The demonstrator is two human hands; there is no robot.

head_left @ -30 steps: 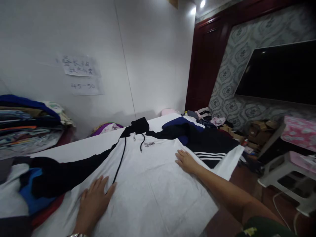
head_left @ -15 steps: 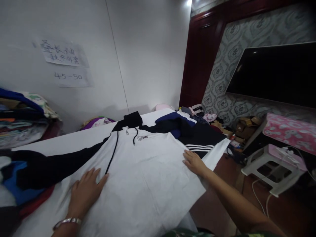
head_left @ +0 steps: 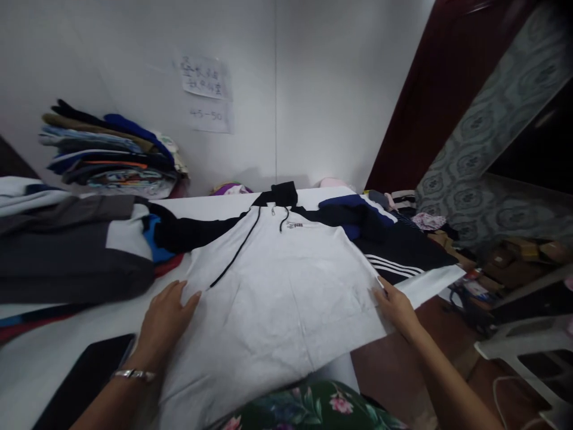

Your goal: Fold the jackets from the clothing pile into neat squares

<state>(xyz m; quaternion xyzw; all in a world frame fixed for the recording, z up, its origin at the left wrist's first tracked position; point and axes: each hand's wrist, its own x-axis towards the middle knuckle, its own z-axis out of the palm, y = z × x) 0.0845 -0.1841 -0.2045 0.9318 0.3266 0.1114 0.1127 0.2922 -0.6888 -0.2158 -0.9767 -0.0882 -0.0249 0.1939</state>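
Note:
A white hoodie (head_left: 286, 292) with a black hood, black sleeves, a short zip and black drawstrings lies spread front up in front of me. My left hand (head_left: 168, 316), with a metal bracelet at the wrist, is closed on its left side edge, the thumb on top of the cloth. On the opposite side my right hand (head_left: 397, 306) pinches the other edge near the hem. Fingers under the fabric are partly hidden. The hoodie's right sleeve lies beside a dark garment with white stripes (head_left: 394, 254).
A stack of folded clothes (head_left: 116, 152) stands at the back left, before a pile of grey and white garments (head_left: 58, 251). Near my left forearm is a flat black object (head_left: 89, 376). Right of the white table (head_left: 436, 286) are boxes (head_left: 521, 254) and a white stool (head_left: 528, 352).
The view has turned left. My hands, earlier lying flat with fingers spread on the hoodie, are now closed at its side edges. The hoodie's lower part looks drawn in and more wrinkled.

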